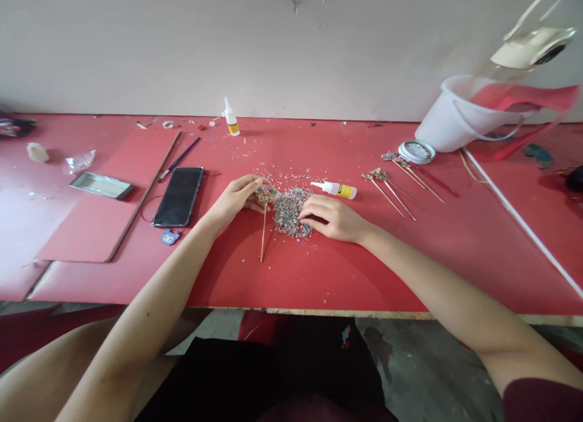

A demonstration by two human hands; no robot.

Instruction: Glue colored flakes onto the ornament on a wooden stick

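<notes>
My left hand (239,197) is closed round the ornate head of a gold hairpin (263,228), whose long stem points down toward the table's front edge. Colored chips cover part of that head. Beside it lies a loose pile of tiny multicolored chips (288,212). The fingers of my right hand (332,218) are pinched together at the pile's right edge; whatever is between the fingertips is too small to make out. Just behind this hand, a small glue bottle (340,190) with a yellow label lies on its side.
More hairpins (394,191) lie to the right, near a round lid (416,151) and a white bucket (449,118). Another glue bottle (231,118) stands by the wall. On the left are a phone (178,197), a paintbrush (180,159) and a shallow tray (101,185).
</notes>
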